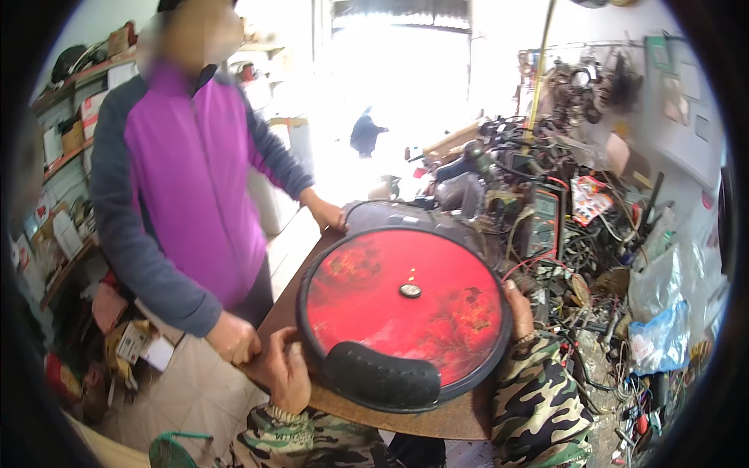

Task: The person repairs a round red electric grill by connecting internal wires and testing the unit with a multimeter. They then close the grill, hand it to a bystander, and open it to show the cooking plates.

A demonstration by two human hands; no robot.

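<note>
A round, red, disc-shaped appliance (367,312) with a black rim and a dark floral pattern lies over a brown wooden tabletop (437,425). A small oval badge sits at its middle, and a curved black grip (382,377) with a row of dots is on the near side. My left hand (287,373) closes on its near-left rim, fingers partly hidden. On the right side my right hand (517,312) is closed round the rim, its other fingers out of sight beneath. Whether the appliance rests on the table or is slightly lifted, I cannot tell.
A person in a purple and grey jacket (195,179) stands at the left, with both hands at the table's edge. A dark grey case (413,218) lies behind the appliance. Tangled wires, a multimeter (544,222) and plastic bags (663,335) crowd the right. Loaded shelves (70,164) line the left.
</note>
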